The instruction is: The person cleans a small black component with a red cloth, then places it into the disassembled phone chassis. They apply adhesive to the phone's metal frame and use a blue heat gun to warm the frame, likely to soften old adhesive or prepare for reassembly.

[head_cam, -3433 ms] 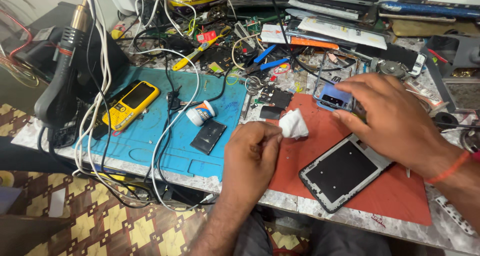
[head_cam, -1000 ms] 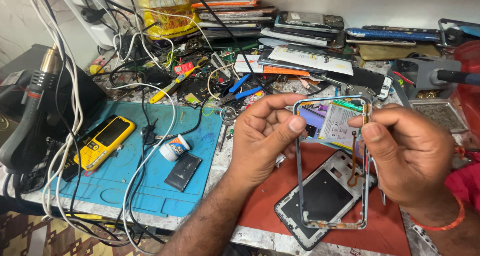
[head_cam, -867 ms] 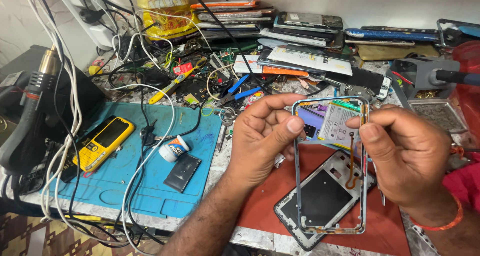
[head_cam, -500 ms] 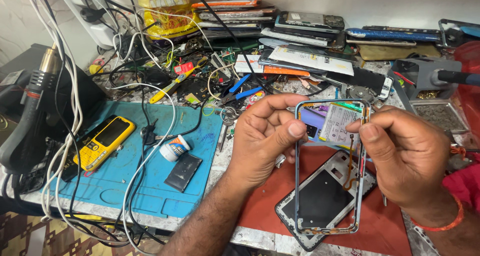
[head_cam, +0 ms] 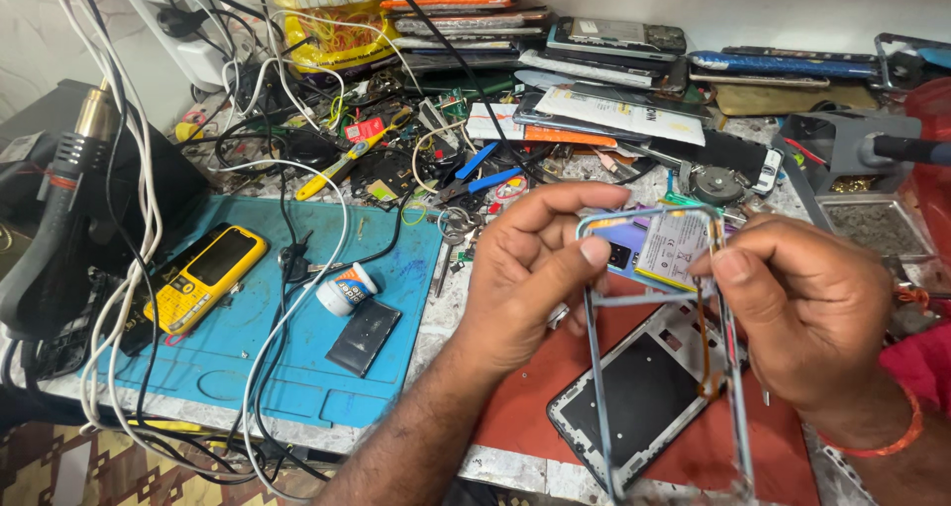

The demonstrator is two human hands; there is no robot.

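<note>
while raised above the red mat [head_cam: 515,407], phone frame [head_cam: 600,367] pinched at its top left corner by left hand [head_cam: 525,278], top right corner by right hand [head_cam: 802,318]. under it, a phone [head_cam: 634,397] flat on the mat. off left, yellow phone [head_cam: 203,278] on blue mat [head_cam: 297,377], worktop [head_cam: 505,461] cluttered.

place: phone repair workshop | signs: hot-air gun [head_cam: 74,159], blue work mat [head_cam: 297,367], stacked phone parts [head_cam: 594,46], tangled cables [head_cam: 129,219]

Cluttered workbench [head_cam: 451,293], blue mat [head_cam: 297,367], red mat [head_cam: 525,407], cables [head_cam: 287,318]
</note>
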